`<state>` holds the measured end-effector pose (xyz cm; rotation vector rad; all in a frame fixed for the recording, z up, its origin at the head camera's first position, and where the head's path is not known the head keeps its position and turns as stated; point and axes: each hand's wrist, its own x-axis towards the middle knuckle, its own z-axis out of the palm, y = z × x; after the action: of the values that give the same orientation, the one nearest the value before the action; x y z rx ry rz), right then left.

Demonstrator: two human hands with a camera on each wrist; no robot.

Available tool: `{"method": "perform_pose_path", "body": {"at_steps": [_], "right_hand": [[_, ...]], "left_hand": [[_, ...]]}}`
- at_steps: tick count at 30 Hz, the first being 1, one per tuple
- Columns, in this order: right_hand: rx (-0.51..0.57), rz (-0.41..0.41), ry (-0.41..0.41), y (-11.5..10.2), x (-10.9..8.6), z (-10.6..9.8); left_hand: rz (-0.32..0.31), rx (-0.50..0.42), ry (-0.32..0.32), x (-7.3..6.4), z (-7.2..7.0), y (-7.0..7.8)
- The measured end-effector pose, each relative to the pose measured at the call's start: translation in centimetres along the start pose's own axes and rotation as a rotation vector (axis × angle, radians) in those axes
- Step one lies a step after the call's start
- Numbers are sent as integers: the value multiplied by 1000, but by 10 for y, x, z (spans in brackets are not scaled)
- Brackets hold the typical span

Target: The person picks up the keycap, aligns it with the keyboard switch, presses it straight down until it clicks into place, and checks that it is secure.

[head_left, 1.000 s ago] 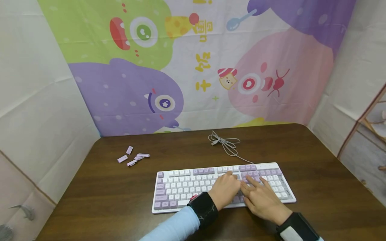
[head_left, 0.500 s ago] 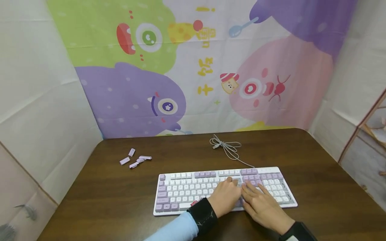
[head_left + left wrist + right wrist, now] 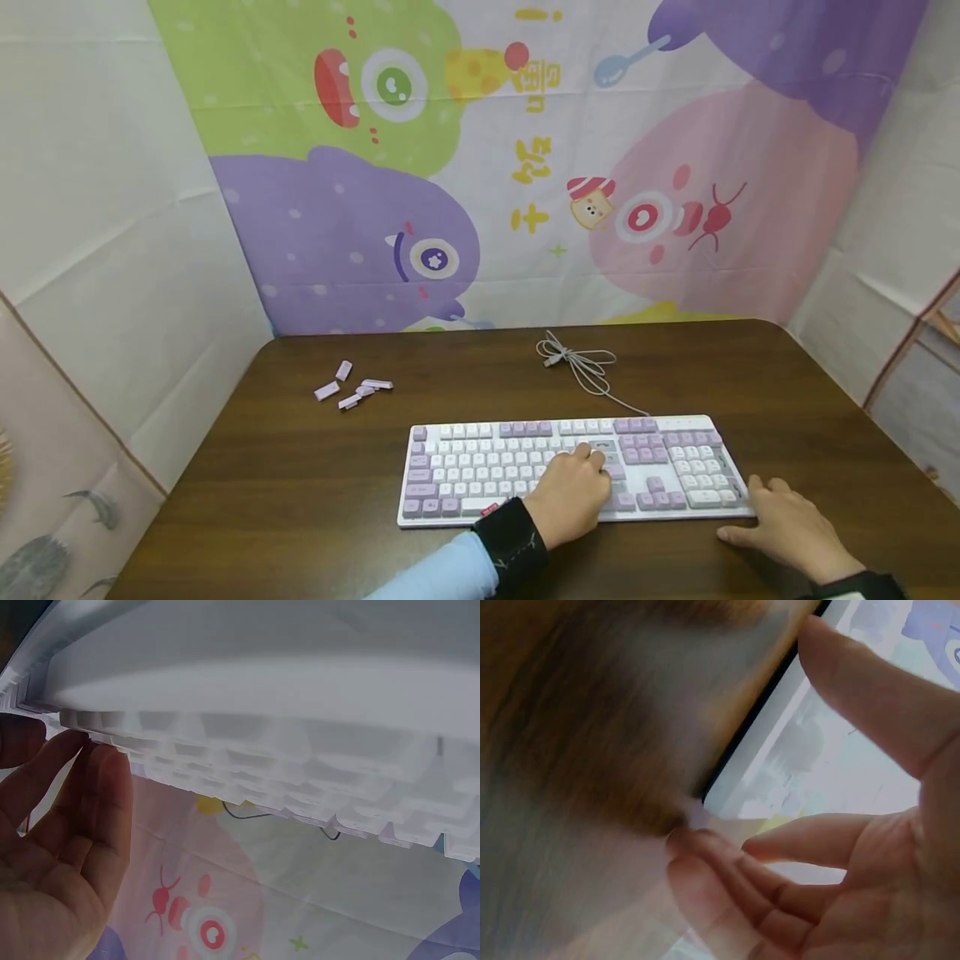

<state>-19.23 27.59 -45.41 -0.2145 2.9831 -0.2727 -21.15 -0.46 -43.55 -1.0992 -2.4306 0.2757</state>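
Note:
A white and lilac keyboard [image 3: 487, 462] lies across the desk. My left hand [image 3: 572, 492] is over its keys, right of the middle, with bent fingers. In the left wrist view the left hand's fingertips [image 3: 112, 769] are close together right at the keys; whether they pinch a keycap I cannot tell. My right hand [image 3: 795, 525] is at the keyboard's right front corner, thumb spread away from loosely bent fingers, holding nothing. Grey bare patches show among the keys near the left fingertips and along the number pad's right side.
Several loose long lilac keycaps [image 3: 327, 391] lie in a group at the desk's back left. A bundled white cable [image 3: 588, 367] lies behind the keyboard and joins its back edge. Beyond the brown desk [image 3: 285, 500] hangs a cartoon-printed cloth [image 3: 510, 275].
My right hand has left the keys beside the left hand and moved right to the keyboard's right edge. The left hand stays at about the same keys. The head view has shifted slightly.

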Motion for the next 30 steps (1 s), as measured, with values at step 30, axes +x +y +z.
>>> {"method": "perform_pose_path", "body": {"at_steps": [30], "right_hand": [[-46,17,145,-13,3,-2]], "left_hand": [[-834,-1,-99,-113,50,-216]]}}
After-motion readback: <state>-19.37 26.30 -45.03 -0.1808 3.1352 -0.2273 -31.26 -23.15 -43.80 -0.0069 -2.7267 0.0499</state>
